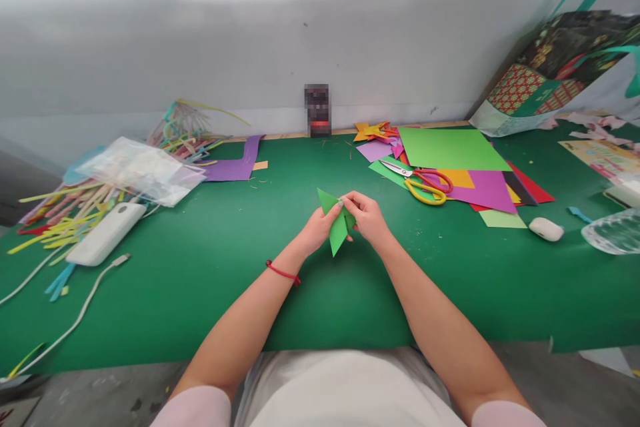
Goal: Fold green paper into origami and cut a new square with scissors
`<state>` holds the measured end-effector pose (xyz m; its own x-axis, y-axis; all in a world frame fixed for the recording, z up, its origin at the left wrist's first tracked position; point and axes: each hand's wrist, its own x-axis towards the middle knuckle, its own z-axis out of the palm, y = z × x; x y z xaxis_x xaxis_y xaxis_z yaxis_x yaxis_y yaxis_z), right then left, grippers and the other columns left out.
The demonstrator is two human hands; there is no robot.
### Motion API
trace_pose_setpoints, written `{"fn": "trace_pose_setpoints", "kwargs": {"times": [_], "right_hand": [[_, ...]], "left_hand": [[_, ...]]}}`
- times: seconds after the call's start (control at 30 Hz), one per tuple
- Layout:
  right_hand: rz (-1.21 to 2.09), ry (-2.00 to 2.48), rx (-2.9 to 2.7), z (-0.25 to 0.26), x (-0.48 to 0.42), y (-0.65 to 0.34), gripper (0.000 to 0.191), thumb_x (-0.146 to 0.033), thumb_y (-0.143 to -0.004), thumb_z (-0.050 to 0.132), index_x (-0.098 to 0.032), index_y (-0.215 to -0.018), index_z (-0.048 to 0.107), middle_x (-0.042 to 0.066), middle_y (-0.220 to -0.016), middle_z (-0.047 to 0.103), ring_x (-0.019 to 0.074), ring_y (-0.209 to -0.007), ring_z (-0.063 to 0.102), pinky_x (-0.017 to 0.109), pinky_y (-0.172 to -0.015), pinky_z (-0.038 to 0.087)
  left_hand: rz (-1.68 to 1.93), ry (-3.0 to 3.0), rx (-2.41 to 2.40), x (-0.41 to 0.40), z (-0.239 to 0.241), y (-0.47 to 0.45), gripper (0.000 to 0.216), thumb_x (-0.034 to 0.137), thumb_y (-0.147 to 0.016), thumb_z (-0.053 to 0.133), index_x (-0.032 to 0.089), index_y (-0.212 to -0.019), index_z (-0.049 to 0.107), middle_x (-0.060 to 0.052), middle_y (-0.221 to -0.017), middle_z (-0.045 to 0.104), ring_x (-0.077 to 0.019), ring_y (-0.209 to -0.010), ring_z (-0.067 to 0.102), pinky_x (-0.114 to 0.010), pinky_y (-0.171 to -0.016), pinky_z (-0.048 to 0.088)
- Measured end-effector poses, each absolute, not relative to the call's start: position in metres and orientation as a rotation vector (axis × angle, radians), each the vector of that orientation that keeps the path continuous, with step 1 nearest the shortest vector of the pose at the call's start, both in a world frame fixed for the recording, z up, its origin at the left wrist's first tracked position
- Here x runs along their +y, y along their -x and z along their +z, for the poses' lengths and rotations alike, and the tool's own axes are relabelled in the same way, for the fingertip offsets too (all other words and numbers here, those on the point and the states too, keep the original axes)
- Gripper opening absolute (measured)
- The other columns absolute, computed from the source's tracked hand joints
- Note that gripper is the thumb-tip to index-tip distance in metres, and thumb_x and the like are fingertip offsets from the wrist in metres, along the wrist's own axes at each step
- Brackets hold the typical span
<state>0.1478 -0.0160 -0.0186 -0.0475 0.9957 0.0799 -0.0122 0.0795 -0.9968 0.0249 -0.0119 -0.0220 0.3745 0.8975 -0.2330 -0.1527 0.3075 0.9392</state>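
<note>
Both my hands meet over the middle of the green table, holding a folded piece of bright green paper [337, 235]. My left hand [316, 230] pinches its left side, thumb on top. On the right side, the fingers of my right hand [366, 215] are closed on the paper's edge. One pointed corner sticks up to the upper left and another points down toward me. The fingers underneath are mostly hidden. A red cord bracelet [284, 273] circles my left wrist.
Scissors [425, 181] with red and yellow handles lie beside stacked coloured paper [453, 148] at right. A white power bank [106, 233], a cable [85, 313] and yellow strips lie left. A dark upright device [318, 110] leans on the wall. A white earbud case [547, 229] sits right.
</note>
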Motion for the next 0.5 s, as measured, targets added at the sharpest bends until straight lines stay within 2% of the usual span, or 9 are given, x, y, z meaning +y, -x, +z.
{"fn": "trace_pose_setpoints", "kwargs": {"times": [0.13,0.33,0.5], "right_hand": [[1.251,1.148,-1.232,-0.022,-0.014,-0.146,0.027,-0.047,-0.073,0.054,-0.021,-0.068,0.054,-0.006,-0.047,0.041,0.0086,-0.038,0.034,0.023,-0.038,0.027],[1.262,1.159,-1.161,-0.025,-0.012,-0.142,0.025,-0.045,-0.071,0.054,-0.020,-0.067,0.054,-0.007,-0.048,0.040,0.0087,-0.041,0.035,0.023,-0.039,0.029],[1.284,1.189,-1.100,-0.025,-0.016,-0.137,0.024,-0.045,-0.071,0.054,-0.021,-0.068,0.054,-0.007,-0.046,0.038,0.0090,-0.039,0.033,0.023,-0.037,0.028]], "left_hand": [[0.885,-1.075,1.069,-0.013,-0.024,-0.030,0.034,0.044,-0.085,0.051,0.010,-0.083,0.060,-0.002,-0.049,0.060,-0.0129,-0.035,0.054,-0.022,-0.035,0.044],[0.954,-1.006,1.155,-0.013,-0.025,-0.035,0.026,0.038,-0.083,0.055,0.012,-0.082,0.059,-0.001,-0.056,0.062,-0.0150,-0.045,0.059,-0.028,-0.045,0.052],[0.979,-1.019,1.218,-0.014,-0.020,-0.035,0.018,0.028,-0.084,0.054,0.013,-0.075,0.058,0.000,-0.055,0.061,-0.0127,-0.043,0.056,-0.025,-0.043,0.050]]}}
